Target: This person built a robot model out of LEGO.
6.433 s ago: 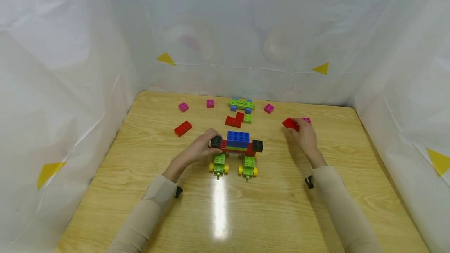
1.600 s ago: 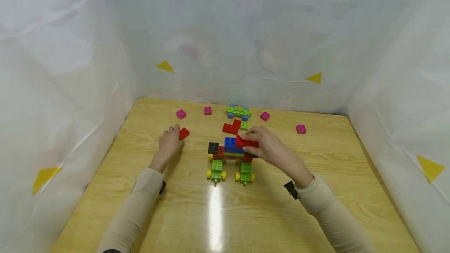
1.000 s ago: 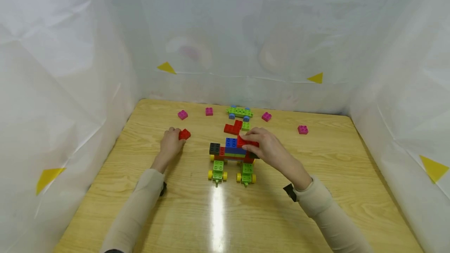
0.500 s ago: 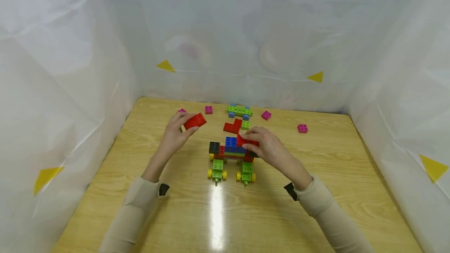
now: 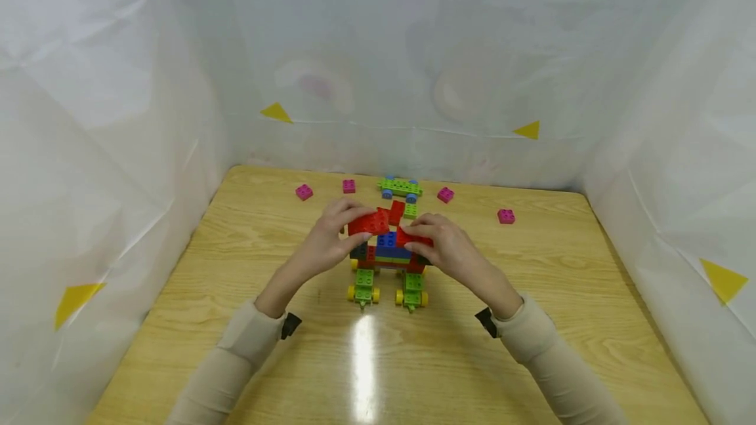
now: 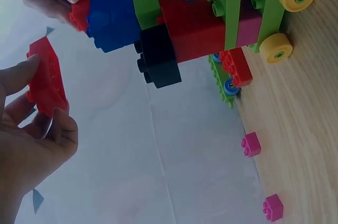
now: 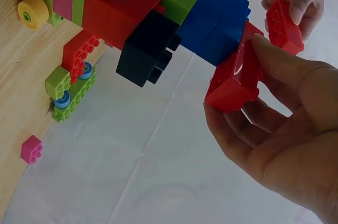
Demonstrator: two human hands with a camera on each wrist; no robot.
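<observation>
My left hand (image 5: 327, 235) pinches a red toy building brick (image 6: 47, 78) in the air, above the left part of a brick model and apart from it. My right hand (image 5: 445, 241) grips another red brick (image 7: 237, 76) by its sides, and this one touches the right end of the blue bricks (image 6: 111, 12) on top of the model. Under the blue lie a lime layer and red bricks, with a black brick (image 6: 160, 57) at each end. Two green bases (image 5: 365, 279) with yellow wheels carry the model. My right fingers partly hide the right black brick in the head view.
Behind the model stand a lime car base (image 5: 400, 187) with blue wheels, a small lime brick (image 5: 410, 211) and red bricks (image 5: 397, 212). Several pink bricks (image 5: 505, 216) lie spread along the back of the wooden table (image 5: 567, 320). White sheeting (image 5: 378, 71) encloses it.
My left hand let go of the model's black brick, took the red brick from the table's left and brought it rightward over the model. My right hand brought its red brick onto the blue and stays there.
</observation>
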